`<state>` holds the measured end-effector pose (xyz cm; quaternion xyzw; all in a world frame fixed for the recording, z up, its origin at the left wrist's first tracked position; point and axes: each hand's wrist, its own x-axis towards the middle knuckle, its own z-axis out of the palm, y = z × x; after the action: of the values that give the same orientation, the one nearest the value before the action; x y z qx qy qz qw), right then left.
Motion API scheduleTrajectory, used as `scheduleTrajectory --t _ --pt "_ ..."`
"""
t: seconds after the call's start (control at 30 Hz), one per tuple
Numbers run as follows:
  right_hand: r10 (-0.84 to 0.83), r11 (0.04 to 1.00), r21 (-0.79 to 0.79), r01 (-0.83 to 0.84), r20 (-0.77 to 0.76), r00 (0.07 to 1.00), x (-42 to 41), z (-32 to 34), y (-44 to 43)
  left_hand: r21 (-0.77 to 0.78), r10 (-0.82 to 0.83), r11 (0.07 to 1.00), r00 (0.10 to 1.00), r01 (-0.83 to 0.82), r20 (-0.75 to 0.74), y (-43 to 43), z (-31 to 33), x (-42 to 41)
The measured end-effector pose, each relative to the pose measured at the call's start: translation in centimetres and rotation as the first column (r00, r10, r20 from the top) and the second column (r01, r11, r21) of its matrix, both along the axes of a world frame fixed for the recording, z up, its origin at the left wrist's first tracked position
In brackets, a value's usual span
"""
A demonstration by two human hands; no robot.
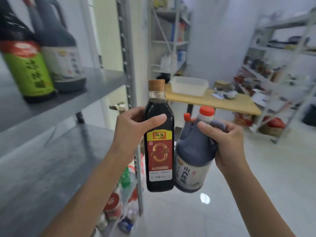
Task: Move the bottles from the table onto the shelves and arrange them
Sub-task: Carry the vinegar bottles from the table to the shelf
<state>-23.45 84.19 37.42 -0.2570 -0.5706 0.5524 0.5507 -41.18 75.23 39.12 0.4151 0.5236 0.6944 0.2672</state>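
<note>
Grey metal shelves (pixel 95 86) fill the left of the head view, in a pale storeroom with more racks along the far walls and a wooden tabletop (pixel 222 101) well beyond the hands, carrying a clear plastic tub (pixel 189 88). On the shelf board up and left of the hands stand two big dark bottles side by side: a green-labelled bottle (pixel 25 65) and, just beside it on its right, a white-labelled jug (pixel 63 53) with a moulded handle. The left hand (pixel 130 129) holds a tall glass bottle (pixel 159 139) upright in the air, fingers clamped round its shoulder above the red and yellow label, thumb across the front. It looks full of dark liquid, so probably heavy, rigid, smooth and breakable; a grip at the shoulder could slip, and taking it lower round the labelled body seems safer for setting it down. The right hand (pixel 229 142) holds a handled plastic jug (pixel 196 151), red-capped, touching the glass bottle's right side and tilted slightly, fingers closed round its handle near the neck. That one is likely tougher and slightly yielding, yet weighty, and the handle is its natural hold. Both bottles are off the tabletop, near the shelves but not yet placed.
</note>
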Motion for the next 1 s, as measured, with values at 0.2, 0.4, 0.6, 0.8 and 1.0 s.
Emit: scheduleTrajectory --t 0.2,0.4,0.6,0.8,1.0 --pt "0.31 0.951 0.018 -0.31 -0.086 0.947 -8.0 4.1 3.3 0.117 0.339 0.938 0.936 -0.327 -0.093 -1.2 4.1 -4.6" --pt "0.571 0.821 0.1 -0.562 -0.186 0.8 -14.7 8.6 6.7 0.275 0.629 0.77 0.756 -0.575 -0.18 -1.3 8.0 -7.1" --pt "0.685 0.725 0.119 -0.678 -0.23 0.692 -21.2 12.1 9.2 0.368 0.807 0.584 0.568 -0.724 -0.161 -0.8 10.4 -8.9" --pt "0.762 0.63 0.083 -0.772 -0.255 0.595 -26.8 14.4 10.7 0.381 0.892 0.437 0.448 -0.815 -0.064 -0.5 11.0 -10.5" --pt "0.853 0.494 0.125 -0.861 -0.263 0.451 -29.1 16.1 11.1 0.407 0.932 0.34 0.36 -0.848 -0.028 -0.7 12.6 -10.8"
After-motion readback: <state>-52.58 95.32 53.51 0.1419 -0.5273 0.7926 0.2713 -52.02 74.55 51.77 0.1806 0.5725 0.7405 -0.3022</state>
